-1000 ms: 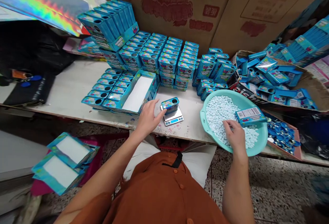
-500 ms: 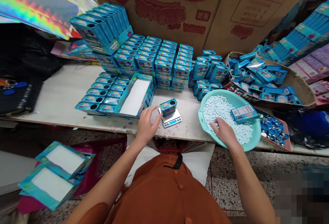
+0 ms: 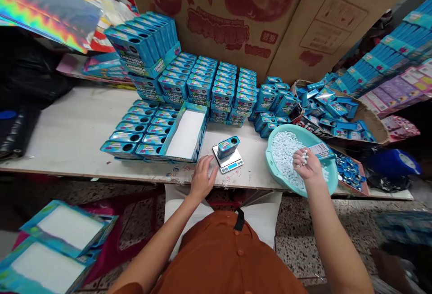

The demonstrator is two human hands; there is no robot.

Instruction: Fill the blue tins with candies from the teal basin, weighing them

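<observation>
My right hand (image 3: 309, 168) is raised palm up over a turquoise basin (image 3: 272, 168), its fingers curled round a few small pale candies (image 3: 304, 156). Many more candies (image 3: 282, 149) fill the basin, and a blue carton (image 3: 322, 150) lies on them, partly hidden behind the hand. My left hand (image 3: 203, 179) rests at the table's front edge, fingers apart and holding nothing. Just right of it is a small silver digital scale (image 3: 232, 161), with a blue candy box (image 3: 228, 147) standing upright on its plate, round hole on top.
A blue display tray (image 3: 185, 134) with a white bottom lies left of the scale, beside rows of candy boxes (image 3: 131, 127). More boxes are stacked behind. At right are a carton of loose boxes (image 3: 340, 109) and a tray of blue-and-silver pieces (image 3: 351, 172). Display trays (image 3: 64, 226) sit lower left.
My right hand has come up out of the candies and turned palm up with some in it. My left hand has drawn slightly away from the box on the scale. The view has shifted a little.
</observation>
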